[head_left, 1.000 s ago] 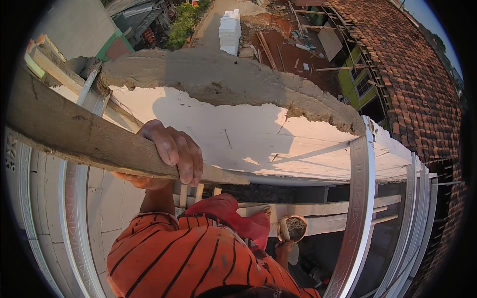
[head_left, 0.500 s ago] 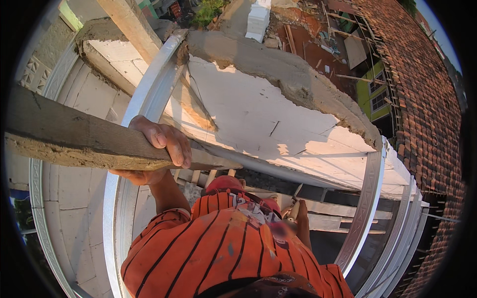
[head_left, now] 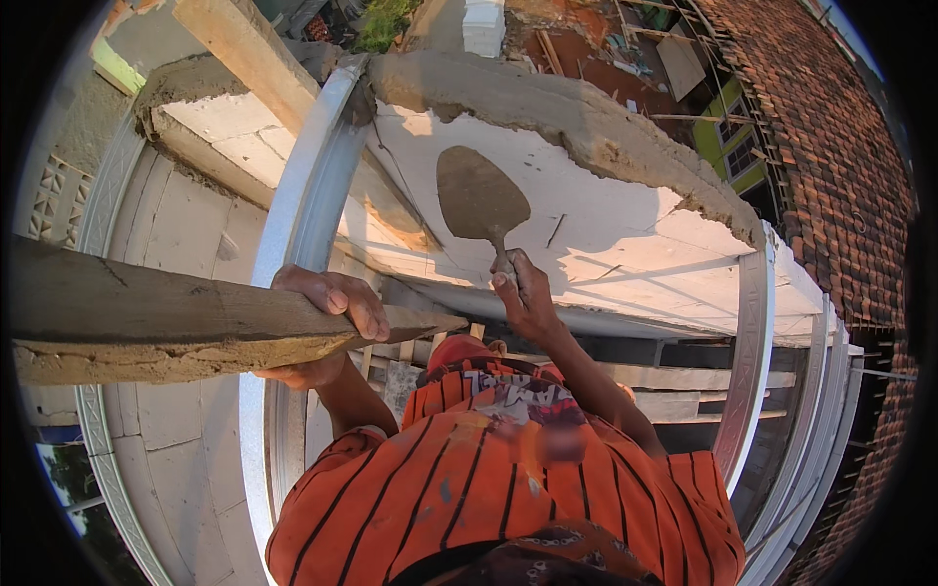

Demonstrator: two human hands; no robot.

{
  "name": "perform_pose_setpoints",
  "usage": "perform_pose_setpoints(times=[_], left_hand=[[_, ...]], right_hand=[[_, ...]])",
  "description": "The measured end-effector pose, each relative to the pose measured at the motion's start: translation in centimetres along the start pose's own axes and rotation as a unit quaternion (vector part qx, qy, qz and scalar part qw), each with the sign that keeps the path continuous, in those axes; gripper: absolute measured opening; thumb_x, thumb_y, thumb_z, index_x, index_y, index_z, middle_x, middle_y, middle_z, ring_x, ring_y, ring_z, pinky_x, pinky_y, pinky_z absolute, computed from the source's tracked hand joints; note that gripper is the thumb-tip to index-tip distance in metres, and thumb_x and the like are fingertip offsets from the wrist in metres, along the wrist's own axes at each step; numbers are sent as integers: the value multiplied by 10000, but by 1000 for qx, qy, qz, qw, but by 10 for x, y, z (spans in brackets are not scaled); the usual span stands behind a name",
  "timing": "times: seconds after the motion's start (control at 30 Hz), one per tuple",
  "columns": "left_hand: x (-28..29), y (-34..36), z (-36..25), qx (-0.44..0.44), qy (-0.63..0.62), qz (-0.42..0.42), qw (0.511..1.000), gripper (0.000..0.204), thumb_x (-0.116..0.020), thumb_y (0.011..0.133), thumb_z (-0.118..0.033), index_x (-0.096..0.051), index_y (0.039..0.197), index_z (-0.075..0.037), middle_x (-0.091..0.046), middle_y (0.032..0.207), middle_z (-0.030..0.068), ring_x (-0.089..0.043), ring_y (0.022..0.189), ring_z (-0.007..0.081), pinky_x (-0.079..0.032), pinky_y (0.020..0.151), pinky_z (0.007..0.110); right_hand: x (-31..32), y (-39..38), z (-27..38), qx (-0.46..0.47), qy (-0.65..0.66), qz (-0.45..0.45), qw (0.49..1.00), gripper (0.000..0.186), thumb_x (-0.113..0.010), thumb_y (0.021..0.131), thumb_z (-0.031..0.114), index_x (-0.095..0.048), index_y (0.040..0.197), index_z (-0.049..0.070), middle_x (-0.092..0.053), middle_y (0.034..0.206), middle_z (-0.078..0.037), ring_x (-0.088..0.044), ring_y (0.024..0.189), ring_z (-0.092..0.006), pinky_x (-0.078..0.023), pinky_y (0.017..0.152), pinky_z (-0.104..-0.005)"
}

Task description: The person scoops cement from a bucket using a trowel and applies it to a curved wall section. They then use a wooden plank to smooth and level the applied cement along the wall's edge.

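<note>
"Head view: where is the pointing trowel point(head_left: 479, 200), and which hand has it?"

"The right hand point(head_left: 529, 296) has it, fingers wrapped round the handle. Its broad blade points up and away from the body, in front of the pale block wall point(head_left: 625, 217) and below the grey mortar point(head_left: 547, 103) banding the wall's top."

"Does the blade touch the wall?"

"This angle can't settle that. Nor can one tell whether the grey on the blade is a fresh load or a dried film."

"And the left hand point(head_left: 337, 300)?"

"It grasps the wooden board point(head_left: 166, 308) near the tapered end, fingers over the top edge, thumb side beneath. The board runs left across the steel channel point(head_left: 318, 195) and out of view."

"How would a careful worker manage that pair?"

"Probably with the left as anchor: a firm pinch, the board level, so the long part beyond the hand doesn't swing. The right wrist would do better loose, tilting the blade by the handle rather than from the shoulder."

"What might spoil it?"

"A blade edge snagging the mortar's ragged lip could knock crumbs loose. The board could also pinch fingers against the channel, so a clear gap there, and between blade and board, seems wise."
</note>
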State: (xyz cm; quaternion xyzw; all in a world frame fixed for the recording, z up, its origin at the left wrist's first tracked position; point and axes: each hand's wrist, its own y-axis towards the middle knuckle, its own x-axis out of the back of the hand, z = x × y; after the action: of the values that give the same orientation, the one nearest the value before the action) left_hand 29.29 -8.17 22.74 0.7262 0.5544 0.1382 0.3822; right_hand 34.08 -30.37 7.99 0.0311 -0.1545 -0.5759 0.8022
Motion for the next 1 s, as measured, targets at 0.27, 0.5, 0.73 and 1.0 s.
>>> perform_pose_setpoints(times=[0.27,0.5,0.73,1.0], left_hand=[[-7,-6,5,38,-5,-10,999,666,-494,828,-673,-444,936,-18,-537,630,157,-555,481,242,-496,445,338],[-10,2,-3,57,11,-9,998,638,-486,840,-658,-418,954,-35,-518,657,152,-527,487,231,-488,444,331],[-15,31,4,79,37,34,996,675,-442,842,-685,-406,1009,-32,-522,693,143,-514,512,223,-471,472,316],[-16,60,33,82,57,28,995,819,-490,772,-747,-436,1086,7,-531,719,135,-548,596,226,-490,511,322]], right_hand=[[-88,94,11,64,66,-41,995,204,-498,941,200,-466,941,-2,-514,691,-128,-457,608,-192,-413,597,-340],[-59,81,-26,84,133,-172,973,207,-457,956,204,-475,900,6,-504,711,-86,-479,646,-154,-417,616,-312],[-3,27,-78,24,282,-326,902,243,-364,964,260,-452,915,39,-487,774,-64,-490,673,-142,-437,633,-293],[67,-75,-195,-208,609,-516,565,260,-377,967,352,-398,899,101,-416,714,-19,-440,606,-135,-436,561,-311]])
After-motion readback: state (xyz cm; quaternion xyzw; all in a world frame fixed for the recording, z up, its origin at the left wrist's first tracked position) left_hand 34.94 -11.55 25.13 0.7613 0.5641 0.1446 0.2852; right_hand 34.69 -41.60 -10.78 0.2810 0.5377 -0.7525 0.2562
